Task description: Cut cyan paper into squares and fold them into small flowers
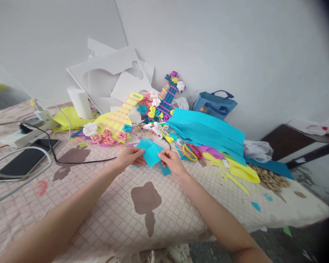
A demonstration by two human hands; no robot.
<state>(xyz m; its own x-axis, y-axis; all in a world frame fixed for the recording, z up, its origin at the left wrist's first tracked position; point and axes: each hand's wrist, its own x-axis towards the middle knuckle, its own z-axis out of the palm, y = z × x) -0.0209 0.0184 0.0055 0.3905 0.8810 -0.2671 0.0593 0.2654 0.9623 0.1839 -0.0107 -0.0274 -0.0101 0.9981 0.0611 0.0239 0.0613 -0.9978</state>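
Between my two hands is a small piece of turquoise paper (151,156) with a crease across it. My left hand (131,157) pinches its left edge, and the fingers of my right hand (170,160) pinch the right edge. Another turquoise scrap (165,169) shows just under my right hand; whether it lies on the table or hangs from my fingers I cannot tell. Just beyond the paper rests a white glue gun (154,128). Scissors with red and yellow handles (190,152) lie to the right of my right hand.
A yellow paper guitar (113,122) with paper flowers stands behind, near a blue flowered one (168,96). Turquoise sheets (208,128) and yellow strips (242,170) lie right, before a blue bag (215,104). At left are a phone (24,160), a power strip (26,134) and cables.
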